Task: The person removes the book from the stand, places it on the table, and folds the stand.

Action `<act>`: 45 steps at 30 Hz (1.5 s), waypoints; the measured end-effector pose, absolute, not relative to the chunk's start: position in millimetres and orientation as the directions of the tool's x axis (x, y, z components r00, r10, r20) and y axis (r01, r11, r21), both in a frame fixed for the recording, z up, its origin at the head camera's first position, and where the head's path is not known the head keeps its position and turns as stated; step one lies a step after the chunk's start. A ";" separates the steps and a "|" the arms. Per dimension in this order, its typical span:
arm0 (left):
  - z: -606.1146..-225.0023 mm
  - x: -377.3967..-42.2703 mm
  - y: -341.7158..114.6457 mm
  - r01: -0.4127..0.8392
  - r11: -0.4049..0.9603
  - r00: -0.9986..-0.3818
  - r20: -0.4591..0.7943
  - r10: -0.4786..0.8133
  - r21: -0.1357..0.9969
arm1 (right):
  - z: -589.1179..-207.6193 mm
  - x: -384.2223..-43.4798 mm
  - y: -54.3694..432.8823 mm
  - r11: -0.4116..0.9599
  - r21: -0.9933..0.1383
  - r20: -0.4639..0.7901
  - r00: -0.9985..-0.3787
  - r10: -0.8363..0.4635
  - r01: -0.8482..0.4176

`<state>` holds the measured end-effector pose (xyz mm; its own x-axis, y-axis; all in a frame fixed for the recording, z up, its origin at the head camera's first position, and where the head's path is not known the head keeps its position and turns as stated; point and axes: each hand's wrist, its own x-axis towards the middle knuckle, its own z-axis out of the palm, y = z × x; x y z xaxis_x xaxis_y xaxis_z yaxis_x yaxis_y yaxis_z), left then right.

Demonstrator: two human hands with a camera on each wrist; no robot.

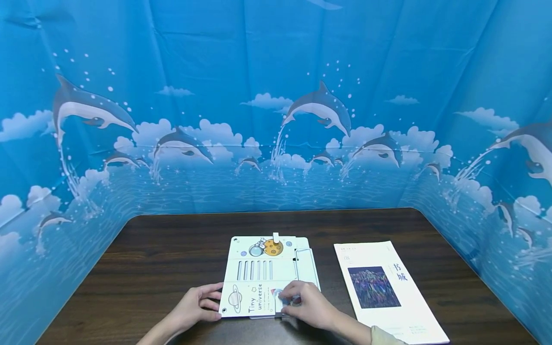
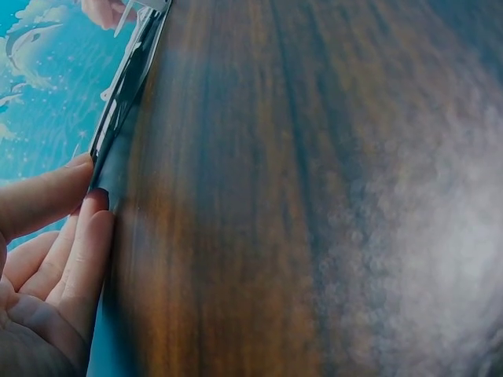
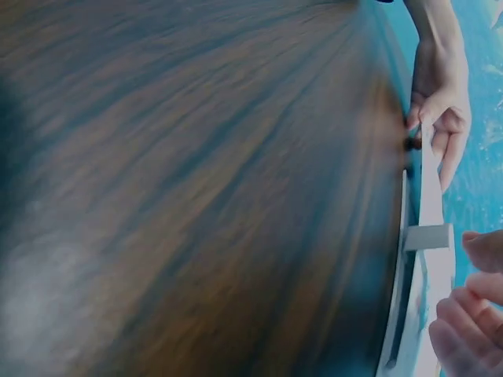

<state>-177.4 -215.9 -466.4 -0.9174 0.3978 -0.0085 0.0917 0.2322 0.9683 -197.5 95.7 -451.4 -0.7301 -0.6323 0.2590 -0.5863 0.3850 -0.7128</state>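
A white folding book stand (image 1: 254, 275) printed with an astronaut, planets and "Tiny universe" lies on the dark wooden table. My left hand (image 1: 199, 306) grips its lower left corner; in the left wrist view the thumb and fingers (image 2: 88, 251) pinch the stand's edge from both sides. My right hand (image 1: 308, 304) is over the lower right part, beside a pale clip (image 3: 428, 237) that wraps the bottom edge. In the right wrist view the right hand's fingers (image 3: 468, 334) are bent and spread, close to the clip with a gap before it. The palm hides some of the printed rocket.
A white magazine (image 1: 418, 306) with a dark picture on its cover lies to the right of the stand. Another white clip (image 1: 276, 237) sits on the stand's far edge, and a wire frame (image 1: 308, 250) lies along its right side. A blue dolphin curtain (image 1: 276, 187) surrounds the table.
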 end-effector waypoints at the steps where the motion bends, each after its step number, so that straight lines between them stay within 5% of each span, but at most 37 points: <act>1: -466.3 -177.2 -216.2 0.091 0.233 -0.918 -0.009 0.397 0.968 | -451.6 -196.9 93.6 0.392 -0.704 0.267 -0.732 -0.627 -0.593; 14: -462.3 -175.5 -216.3 0.066 0.224 -0.920 -0.028 0.391 0.972 | -449.2 -201.3 84.1 0.435 -0.665 0.262 -0.734 -0.627 -0.608; 27: -463.1 -177.2 -216.2 0.062 0.192 -0.913 -0.022 0.407 0.979 | -445.2 -209.1 88.3 0.407 -0.759 0.173 -0.760 -0.626 -0.508; 33: -462.6 -176.3 -217.5 0.055 0.192 -0.912 -0.029 0.410 0.980 | -437.2 -234.0 85.9 0.441 -0.778 0.090 -0.775 -0.626 -0.447; 45: -462.6 -177.2 -216.8 0.054 0.193 -0.911 -0.031 0.411 0.980 | -440.9 -290.2 81.6 0.536 -0.717 0.135 -0.843 -0.521 -0.446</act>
<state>-177.2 -216.8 -462.6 -0.9110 0.4113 -0.0312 0.0535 0.1928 0.9798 -290.2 81.6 -440.9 -0.8426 -0.5214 0.1349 -0.4463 0.5357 -0.7168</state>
